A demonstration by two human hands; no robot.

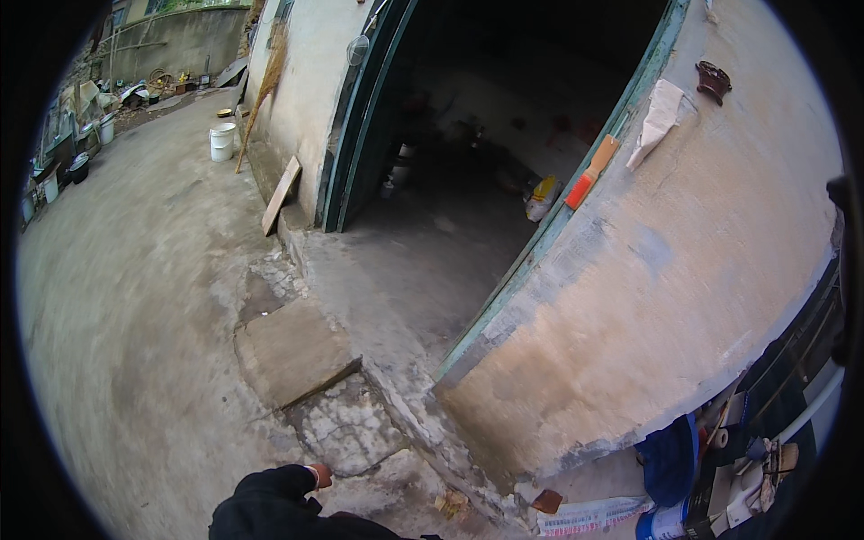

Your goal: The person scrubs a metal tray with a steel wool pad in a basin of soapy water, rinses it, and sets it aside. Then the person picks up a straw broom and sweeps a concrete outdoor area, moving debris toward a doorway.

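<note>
My left hand [323, 475] is low in the picture, coming out of a black sleeve [266, 496] with a light band at the wrist. The fingers are small and turned away, so I cannot tell whether they hold anything. Below it in the view lies a cracked concrete patch [354, 425], beside a flat stone step slab [297, 351]. My right hand is out of view. Before me is an open doorway with a green frame [503, 307] and a raised concrete sill [378, 297]. The room inside is dark.
A wooden board [281, 196] leans by the door, near a straw broom [264, 88] and a white bucket [222, 142]. An orange-bristled brush [592, 173] hangs on the right jamb. Blue cloth [668, 462] and clutter fill the lower right. A plastic bag [542, 198] is inside.
</note>
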